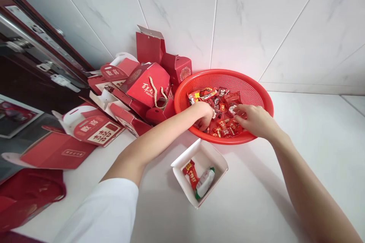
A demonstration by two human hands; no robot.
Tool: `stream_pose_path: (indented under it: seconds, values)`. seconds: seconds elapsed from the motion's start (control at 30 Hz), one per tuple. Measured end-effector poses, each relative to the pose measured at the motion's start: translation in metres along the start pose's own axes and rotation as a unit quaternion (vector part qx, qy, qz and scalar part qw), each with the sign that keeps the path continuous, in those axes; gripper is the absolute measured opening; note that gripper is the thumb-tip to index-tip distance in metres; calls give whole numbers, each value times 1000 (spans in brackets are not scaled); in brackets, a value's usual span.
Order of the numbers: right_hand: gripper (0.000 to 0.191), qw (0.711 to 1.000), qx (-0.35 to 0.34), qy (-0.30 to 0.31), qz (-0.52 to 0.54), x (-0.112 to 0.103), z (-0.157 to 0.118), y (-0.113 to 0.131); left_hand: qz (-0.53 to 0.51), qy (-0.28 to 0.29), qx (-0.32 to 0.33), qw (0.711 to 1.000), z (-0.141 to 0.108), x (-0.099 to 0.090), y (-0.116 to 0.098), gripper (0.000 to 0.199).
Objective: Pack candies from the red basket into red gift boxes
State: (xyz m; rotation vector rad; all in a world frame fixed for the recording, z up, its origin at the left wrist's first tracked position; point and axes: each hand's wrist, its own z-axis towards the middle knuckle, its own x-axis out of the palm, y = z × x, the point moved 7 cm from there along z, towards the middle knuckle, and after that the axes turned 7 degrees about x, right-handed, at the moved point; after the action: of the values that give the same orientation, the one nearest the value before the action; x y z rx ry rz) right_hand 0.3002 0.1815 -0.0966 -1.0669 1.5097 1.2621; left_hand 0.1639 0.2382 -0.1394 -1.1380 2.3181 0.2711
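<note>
A red plastic basket (258,100) holds several wrapped candies (225,131), mostly in red and dark wrappers. My left hand (204,114) reaches into the basket's left side, its fingers curled down among the candies; what they hold, if anything, is hidden. At the right side of the pile is my right hand (255,119), thumb and fingers apart, the fingertips at a red-wrapped candy (233,106). In front of the basket stands an open white box (219,165). Inside it lie a red-wrapped candy (191,174) and a white-and-green wrapped one (205,183).
Several red gift boxes crowd the left, among them one with a rope handle (149,83) and one with white flaps (92,127). A dark red bag (31,197) lies at the lower left. A tiled wall (242,19) rises behind the white tabletop (310,140).
</note>
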Motion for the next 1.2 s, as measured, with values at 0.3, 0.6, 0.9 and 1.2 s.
stream_pose_path:
  seconds: [0.3,0.6,0.9,1.2]
  values:
    - [28,1000,0,-2,-11,1,1,0,13,22,37,999,2,3,4,23]
    - [27,1000,-3,-8,-2,-2,0,1,-19,-47,52,997,-8,-12,5,26]
    - [26,1000,-8,-9,5,-3,0,2,-20,-117,104,987,-4,-25,10,33]
    - [27,1000,-1,-3,0,-3,-1,3,11,-135,136,981,1,-22,-10,30]
